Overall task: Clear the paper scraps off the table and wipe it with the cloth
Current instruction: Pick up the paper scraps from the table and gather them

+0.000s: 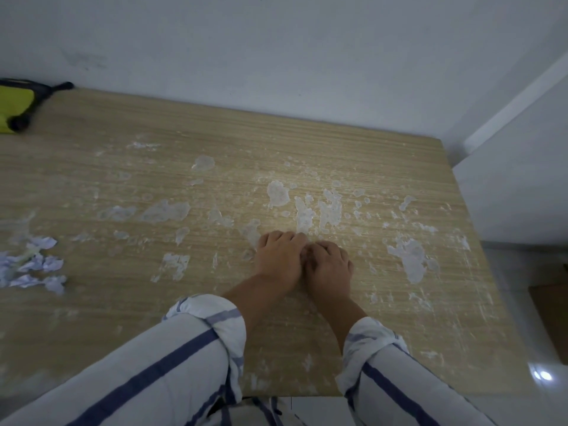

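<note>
Rolled striped sleeves [196, 342] reach forward to two hands pressed side by side on the desk.

Both hands lie knuckles up near the middle of the wooden desk [307, 142], the left hand [278, 259] touching the right hand [329, 267], fingers curled down onto the surface; whether they pinch anything beneath cannot be told. Just beyond the fingertips and to the right, pale dried patches [304, 210] are stuck to the wood, with a larger one [410, 259] well to the right and others scattered leftward. Far to the left, near the desk's edge, lies a loose pile of crumpled paper scraps [33, 265], blurred. At the far left corner, against the white wall [276, 50], sits a yellow-green object with black parts [18, 106].
</note>
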A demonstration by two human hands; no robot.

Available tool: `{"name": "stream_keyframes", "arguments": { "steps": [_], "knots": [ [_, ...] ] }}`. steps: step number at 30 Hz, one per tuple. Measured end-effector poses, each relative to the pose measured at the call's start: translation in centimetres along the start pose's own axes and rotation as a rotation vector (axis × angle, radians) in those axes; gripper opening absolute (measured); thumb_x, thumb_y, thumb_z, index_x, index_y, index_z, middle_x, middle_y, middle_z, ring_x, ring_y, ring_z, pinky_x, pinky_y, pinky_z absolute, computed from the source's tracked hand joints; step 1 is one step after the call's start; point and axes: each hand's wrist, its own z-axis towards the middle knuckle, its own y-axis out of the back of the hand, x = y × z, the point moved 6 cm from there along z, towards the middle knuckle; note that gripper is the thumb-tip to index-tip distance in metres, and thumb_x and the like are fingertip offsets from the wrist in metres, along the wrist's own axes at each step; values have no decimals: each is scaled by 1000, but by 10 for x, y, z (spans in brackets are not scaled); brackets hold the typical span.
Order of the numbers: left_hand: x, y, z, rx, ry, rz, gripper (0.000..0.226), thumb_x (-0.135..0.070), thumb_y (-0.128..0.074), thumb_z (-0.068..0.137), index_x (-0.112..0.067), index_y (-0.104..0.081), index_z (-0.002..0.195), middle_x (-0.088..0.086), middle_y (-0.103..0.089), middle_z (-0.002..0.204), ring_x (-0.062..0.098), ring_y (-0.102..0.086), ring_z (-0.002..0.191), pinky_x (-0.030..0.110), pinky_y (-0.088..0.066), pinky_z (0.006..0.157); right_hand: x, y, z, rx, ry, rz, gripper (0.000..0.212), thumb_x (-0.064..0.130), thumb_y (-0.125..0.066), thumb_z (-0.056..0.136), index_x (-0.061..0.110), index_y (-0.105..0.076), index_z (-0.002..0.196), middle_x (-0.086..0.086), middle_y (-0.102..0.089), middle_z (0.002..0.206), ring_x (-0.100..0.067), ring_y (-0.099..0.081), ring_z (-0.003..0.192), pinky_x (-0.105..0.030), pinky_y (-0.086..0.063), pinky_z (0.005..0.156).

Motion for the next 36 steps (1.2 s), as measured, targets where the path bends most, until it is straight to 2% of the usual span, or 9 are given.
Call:
{"name": "stream_keyframes", "arguments": {
  "steps": [4, 8, 13, 17, 21, 26, 29, 32, 36],
  "knots": [
    [3, 6, -7, 0, 47, -180, 20, -26, -39, 96, -18, -56, 100, 1, -65, 101, 23, -51, 99, 35, -33, 87, 2, 3, 4, -23, -24, 69, 29, 33, -45, 90, 19, -67, 102, -5, -60, 112, -28, -50, 107, -39, -35, 90],
    [12, 5, -21, 10, 94, -327, 15, -18, -46, 92, -12, -59, 96, 4, -64, 92, 22, -55, 89, 32, -41, 72, 11, 3, 4, 5, 58, 220, 21, 16, -49, 88, 13, -69, 93, -8, -68, 91, -25, -59, 84, -28, -41, 69],
    [27, 16, -34, -32, 219, -508, 7, -16, -53, 91, -16, -59, 92, -10, -58, 75, 3, -52, 65, 15, -36, 55, 24, 2, -1, 108, -8, 378, 18, 21, -52, 91, 19, -65, 103, 3, -65, 86, -13, -58, 76, -25, -45, 68],
    [42, 28, -43, -61, 298, -568, 4, -21, -55, 91, -21, -56, 87, -6, -57, 69, 7, -51, 61, 20, -39, 54, 38, -2, -1, 163, -13, 449, 18, 25, -56, 89, 20, -67, 103, 4, -67, 91, -12, -62, 83, -26, -49, 74],
    [67, 51, -53, -107, 376, -650, 5, -22, -58, 88, -22, -57, 83, -3, -62, 76, 11, -55, 68, 23, -41, 59, 71, -5, -4, 184, 162, 396, 17, 26, -59, 89, 17, -70, 99, 2, -69, 94, -9, -58, 81, -14, -40, 66],
    [119, 84, -68, -177, 519, -786, 9, -14, -62, 81, -21, -57, 79, -2, -59, 74, 15, -54, 68, 26, -41, 60, 130, -18, -8, 169, 363, 319, 18, 22, -57, 90, 12, -69, 99, -5, -67, 99, -17, -59, 88, -23, -40, 72],
    [157, 105, -80, -191, 566, -866, 10, -12, -63, 78, -20, -57, 80, 0, -60, 75, 16, -54, 66, 30, -41, 62, 173, -38, -13, 184, 451, 293, 16, 22, -55, 90, 13, -68, 95, -5, -64, 93, -16, -56, 82, -25, -40, 69],
    [205, 127, -97, -203, 592, -926, 14, -9, -62, 78, -22, -57, 78, 0, -61, 71, 15, -53, 62, 32, -42, 62, 223, -62, -22, 188, 493, 287, 13, 21, -55, 89, 14, -66, 89, -4, -59, 86, -15, -52, 75, -28, -40, 65],
    [252, 155, -117, -181, 631, -1032, 18, 2, -57, 81, -15, -58, 77, 8, -59, 70, 17, -52, 61, 30, -40, 60, 278, -89, -36, 183, 531, 291, 9, 16, -56, 87, 12, -64, 87, -5, -55, 86, -19, -54, 75, -30, -41, 64]
  ]
}}
